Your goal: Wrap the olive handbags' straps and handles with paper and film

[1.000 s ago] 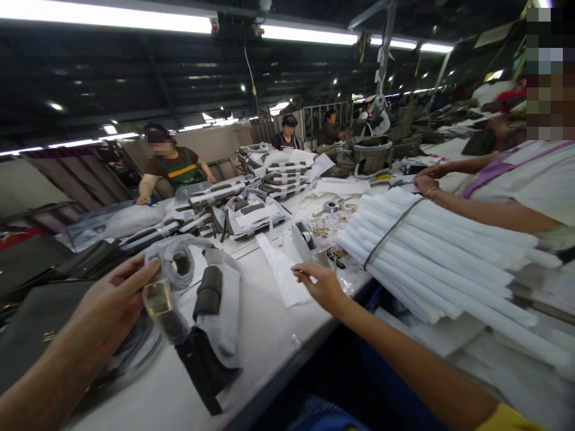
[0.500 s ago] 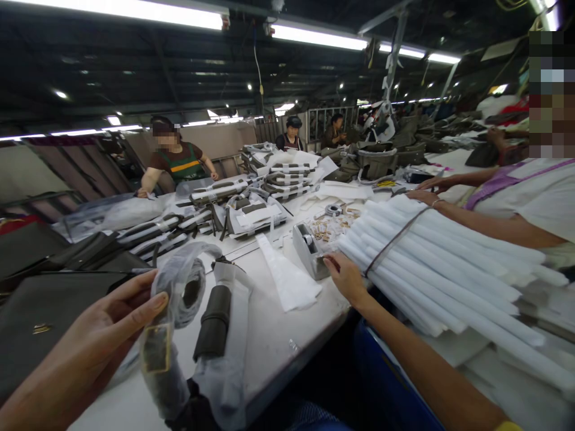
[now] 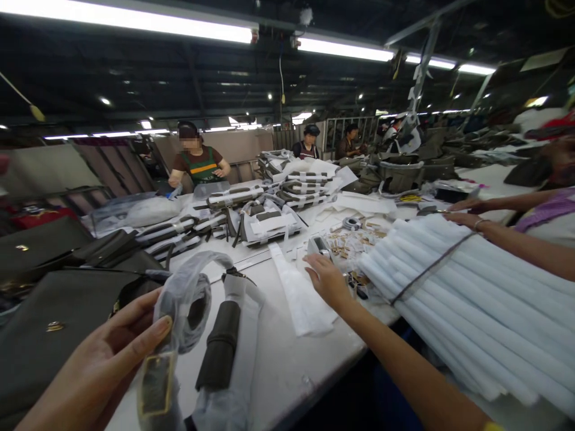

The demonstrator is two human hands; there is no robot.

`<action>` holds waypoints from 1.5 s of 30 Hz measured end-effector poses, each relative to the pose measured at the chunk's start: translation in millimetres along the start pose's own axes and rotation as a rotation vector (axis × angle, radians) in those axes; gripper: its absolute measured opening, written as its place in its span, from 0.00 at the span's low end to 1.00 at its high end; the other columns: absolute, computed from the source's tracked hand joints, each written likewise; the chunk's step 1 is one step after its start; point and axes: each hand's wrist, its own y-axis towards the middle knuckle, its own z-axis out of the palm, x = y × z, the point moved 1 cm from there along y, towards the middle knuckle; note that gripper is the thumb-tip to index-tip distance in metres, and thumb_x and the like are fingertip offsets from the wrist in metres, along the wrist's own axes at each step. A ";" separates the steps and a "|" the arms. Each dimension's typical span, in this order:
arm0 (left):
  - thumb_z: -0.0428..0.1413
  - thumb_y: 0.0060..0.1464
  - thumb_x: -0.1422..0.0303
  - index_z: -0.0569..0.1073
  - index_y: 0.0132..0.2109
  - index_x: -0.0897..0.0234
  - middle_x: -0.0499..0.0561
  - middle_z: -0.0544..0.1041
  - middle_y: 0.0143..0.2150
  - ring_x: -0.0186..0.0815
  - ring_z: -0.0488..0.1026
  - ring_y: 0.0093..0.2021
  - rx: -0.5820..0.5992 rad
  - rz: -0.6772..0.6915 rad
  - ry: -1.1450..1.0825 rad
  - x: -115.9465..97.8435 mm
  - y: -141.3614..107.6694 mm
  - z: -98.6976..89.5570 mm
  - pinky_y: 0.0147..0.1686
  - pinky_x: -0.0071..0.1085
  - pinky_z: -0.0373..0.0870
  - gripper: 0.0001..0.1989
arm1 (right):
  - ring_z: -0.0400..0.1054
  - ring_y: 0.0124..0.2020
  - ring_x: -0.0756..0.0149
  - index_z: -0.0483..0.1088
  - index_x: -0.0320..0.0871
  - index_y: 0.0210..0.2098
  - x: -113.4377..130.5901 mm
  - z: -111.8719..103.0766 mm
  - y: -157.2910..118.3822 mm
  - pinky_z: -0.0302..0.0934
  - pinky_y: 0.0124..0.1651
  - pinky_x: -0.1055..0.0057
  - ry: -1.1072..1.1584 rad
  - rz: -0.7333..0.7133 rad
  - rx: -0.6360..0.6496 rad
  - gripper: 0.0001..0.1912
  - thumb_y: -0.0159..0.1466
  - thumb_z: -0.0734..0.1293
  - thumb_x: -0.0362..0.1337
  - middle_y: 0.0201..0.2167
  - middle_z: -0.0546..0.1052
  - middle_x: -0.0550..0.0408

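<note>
My left hand (image 3: 130,335) pinches a plastic-wrapped strap (image 3: 168,326) between thumb and fingers; a gold-coloured buckle (image 3: 156,383) shows through the wrap below the thumb. Beside the strap lies a dark rolled piece (image 3: 220,344) on white paper and clear plastic. My right hand (image 3: 327,280) is at the tape dispenser (image 3: 320,245), its fingers close together in front of it. Whether those fingertips hold a bit of tape cannot be made out. A white paper sheet (image 3: 299,293) lies just left of my right hand.
Dark flat bag parts (image 3: 67,335) lie at the left. Wrapped straps (image 3: 233,196) are heaped mid-table (image 3: 278,377). At the right are tied white rolls (image 3: 467,299) and another person's arms (image 3: 516,236). Small metal pieces (image 3: 354,242) lie behind the dispenser. Several people are across the table.
The view has shifted, so most things sit farther right. My right hand has moved over the dispenser and hides much of it. My left hand still holds the wrapped strap.
</note>
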 end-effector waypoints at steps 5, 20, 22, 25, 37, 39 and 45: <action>0.71 0.31 0.51 0.72 0.57 0.49 0.49 0.77 0.55 0.52 0.75 0.52 0.000 -0.017 0.009 2.3 2.6 4.7 0.44 0.38 0.78 0.42 | 0.65 0.57 0.57 0.69 0.40 0.54 9.3 57.5 82.0 0.62 0.59 0.58 -0.014 0.066 0.281 0.15 0.68 0.63 0.31 0.56 0.70 0.44; 0.68 0.44 0.57 0.70 0.60 0.61 0.57 0.78 0.52 0.49 0.75 0.50 0.167 0.136 -0.083 -7.0 -8.2 15.7 0.48 0.39 0.74 0.36 | 0.76 0.40 0.63 0.70 0.38 0.54 25.4 30.6 16.1 0.73 0.40 0.66 0.475 0.207 0.054 0.24 0.73 0.51 0.45 0.46 0.79 0.47; 0.68 0.45 0.57 0.70 0.59 0.62 0.57 0.78 0.51 0.48 0.75 0.50 0.196 0.169 -0.097 -7.1 -8.9 18.0 0.47 0.36 0.74 0.35 | 0.77 0.37 0.62 0.72 0.38 0.49 32.7 30.8 -19.6 0.72 0.37 0.66 0.517 0.210 0.095 0.22 0.71 0.55 0.46 0.40 0.80 0.48; 0.68 0.45 0.58 0.70 0.59 0.64 0.56 0.78 0.50 0.46 0.75 0.50 0.198 0.198 -0.104 -8.2 -10.5 21.4 0.44 0.34 0.74 0.36 | 0.75 0.34 0.61 0.75 0.44 0.45 39.5 29.5 -62.6 0.70 0.40 0.64 0.490 0.201 0.183 0.13 0.66 0.63 0.41 0.34 0.81 0.53; 0.68 0.46 0.57 0.71 0.59 0.66 0.56 0.79 0.47 0.40 0.76 0.43 0.262 0.246 -0.091 -12.9 -16.7 17.8 0.39 0.30 0.71 0.35 | 0.72 0.39 0.58 0.79 0.45 0.35 77.3 18.7 -76.8 0.63 0.45 0.64 0.464 0.021 0.305 0.11 0.63 0.65 0.38 0.35 0.79 0.49; 0.68 0.46 0.58 0.70 0.59 0.66 0.56 0.79 0.47 0.39 0.75 0.43 0.278 0.225 -0.094 -14.5 -16.8 15.4 0.39 0.30 0.70 0.35 | 0.72 0.36 0.60 0.78 0.43 0.40 89.4 5.7 -72.4 0.64 0.41 0.66 0.569 0.052 0.262 0.15 0.66 0.61 0.42 0.35 0.79 0.50; 0.66 0.50 0.59 0.71 0.58 0.65 0.56 0.79 0.48 0.39 0.76 0.45 0.338 0.237 -0.066 -18.9 -19.6 15.6 0.41 0.30 0.71 0.30 | 0.67 0.28 0.66 0.79 0.42 0.40 137.5 -54.4 -48.3 0.60 0.31 0.71 1.027 0.087 0.318 0.18 0.62 0.67 0.49 0.28 0.76 0.54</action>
